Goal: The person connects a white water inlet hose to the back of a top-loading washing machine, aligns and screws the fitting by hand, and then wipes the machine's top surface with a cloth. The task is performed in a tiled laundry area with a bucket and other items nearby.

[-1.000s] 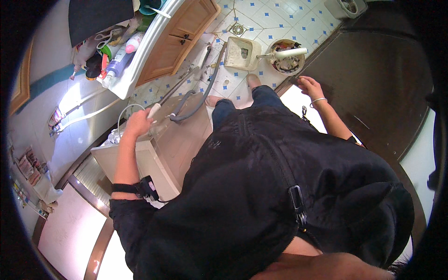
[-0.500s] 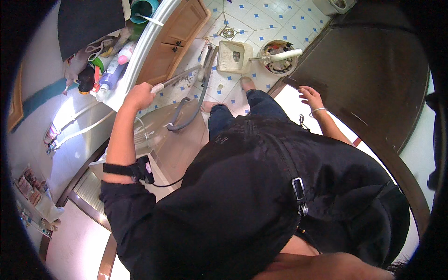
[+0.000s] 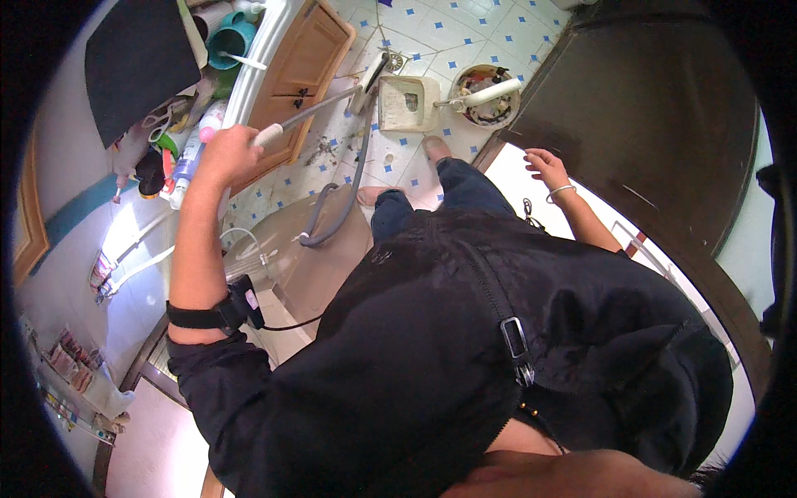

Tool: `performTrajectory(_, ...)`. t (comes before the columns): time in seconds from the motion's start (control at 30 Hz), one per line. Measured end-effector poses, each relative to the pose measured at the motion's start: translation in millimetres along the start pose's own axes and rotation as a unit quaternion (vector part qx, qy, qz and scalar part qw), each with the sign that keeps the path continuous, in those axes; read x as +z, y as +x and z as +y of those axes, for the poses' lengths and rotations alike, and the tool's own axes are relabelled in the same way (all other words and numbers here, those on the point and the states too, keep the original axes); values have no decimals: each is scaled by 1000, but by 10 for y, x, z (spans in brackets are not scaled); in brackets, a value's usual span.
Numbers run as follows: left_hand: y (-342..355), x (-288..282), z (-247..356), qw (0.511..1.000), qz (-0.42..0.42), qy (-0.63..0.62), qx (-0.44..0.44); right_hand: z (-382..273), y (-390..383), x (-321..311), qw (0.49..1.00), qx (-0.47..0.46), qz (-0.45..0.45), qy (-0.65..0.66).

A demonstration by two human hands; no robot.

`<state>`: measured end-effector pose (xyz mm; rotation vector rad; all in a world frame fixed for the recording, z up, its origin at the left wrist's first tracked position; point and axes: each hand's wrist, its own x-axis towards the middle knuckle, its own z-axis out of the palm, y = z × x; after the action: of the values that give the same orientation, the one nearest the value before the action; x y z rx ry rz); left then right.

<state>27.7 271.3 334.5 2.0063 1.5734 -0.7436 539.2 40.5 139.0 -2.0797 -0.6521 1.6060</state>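
Broom (image 3: 322, 106) held left of dustpan (image 3: 394, 105)

The grip is clasped in the left hand (image 3: 232, 155), the head set just beside the dustpan. Debris (image 3: 325, 151) is scattered to the dustpan's lower left. The right hand (image 3: 547, 170) is held loosely spread to the dustpan's lower right.

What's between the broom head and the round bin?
The off-white dustpan, seen in the head view: broom head left of it, round bin right, the pan's white handle crossing over the bin.
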Motion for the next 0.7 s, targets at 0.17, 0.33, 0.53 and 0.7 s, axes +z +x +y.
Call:
performTrajectory(0.17,107,-136,-41,993,-44,-100,-43,102,-29,-75,1000,20,14,-2)
performTrajectory(0.33,227,327,-120,968,-108,-212,-75,159,25,-45,1000,16,8,-12)
performTrajectory(0.53,42,1135,-111,994,-44,-72,-63,150,119,-89,999,31,9,-41)
performTrajectory(0.7,-302,1406,-219,989,-43,-41,-136,144,177,-72,999,25,2,-32)
